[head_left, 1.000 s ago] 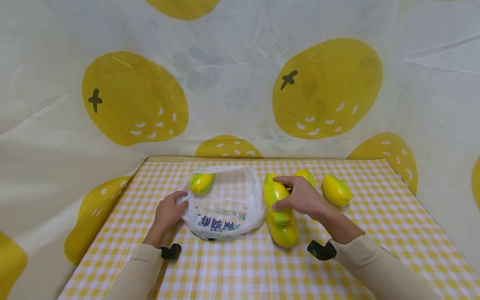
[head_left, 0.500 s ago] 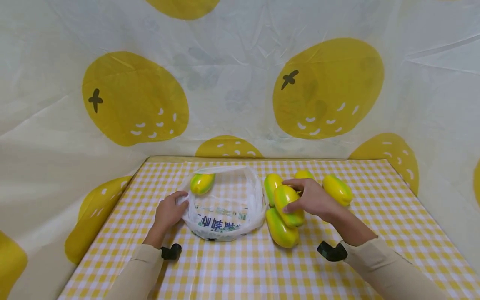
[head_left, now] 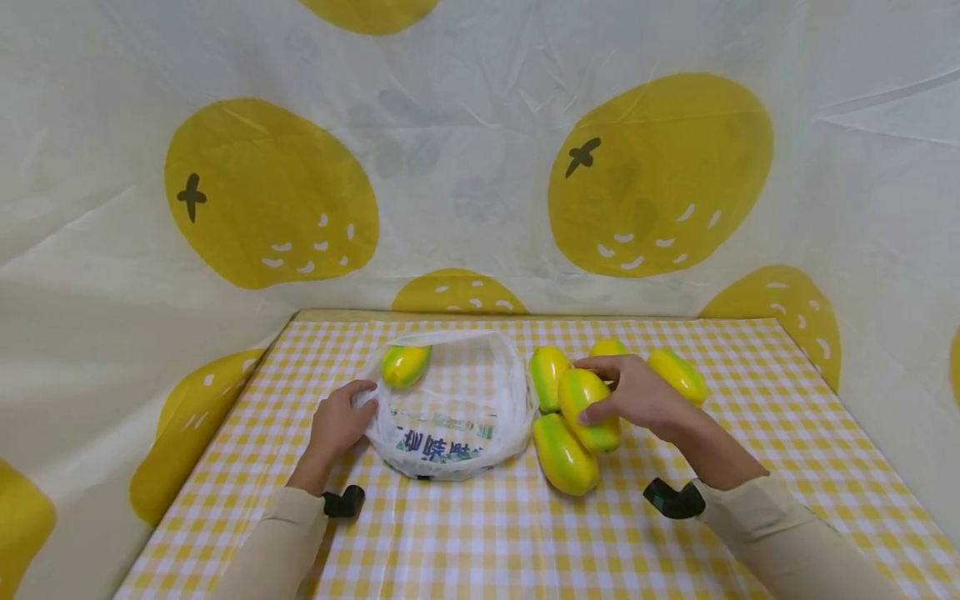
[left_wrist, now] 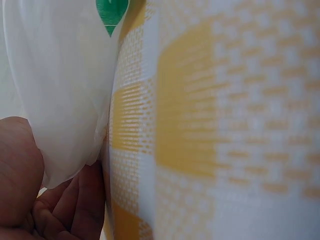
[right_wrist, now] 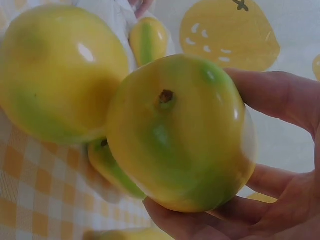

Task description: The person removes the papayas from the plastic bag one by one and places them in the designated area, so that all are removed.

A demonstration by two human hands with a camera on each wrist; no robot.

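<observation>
My right hand (head_left: 641, 396) grips a yellow papaya (head_left: 581, 396) with green streaks, thumb on the near side and fingers across the far side. Its brown stem end faces the camera in the right wrist view, where fingertips (right_wrist: 272, 95) curve round it. Close by its left side lie two more papayas, one behind (head_left: 550, 379) and one in front (head_left: 566, 458). A white plastic bag (head_left: 516, 417) with dark printing lies with its mouth wide, one papaya (head_left: 405, 367) inside at the back left. My left hand (head_left: 341, 425) pinches the bag's left edge between thumb and fingers.
Behind my right hand are two further papayas, one partly hidden (head_left: 607, 348) and one farther right (head_left: 678, 375). A yellow-and-white checked cloth (head_left: 465, 542) covers the table. A fruit-print curtain (head_left: 465, 183) hangs along the table's back edge.
The right hand has shifted right with the papaya in its grip, uncovering more of the two papayas beside the bag. My left hand and the bag stay in place.
</observation>
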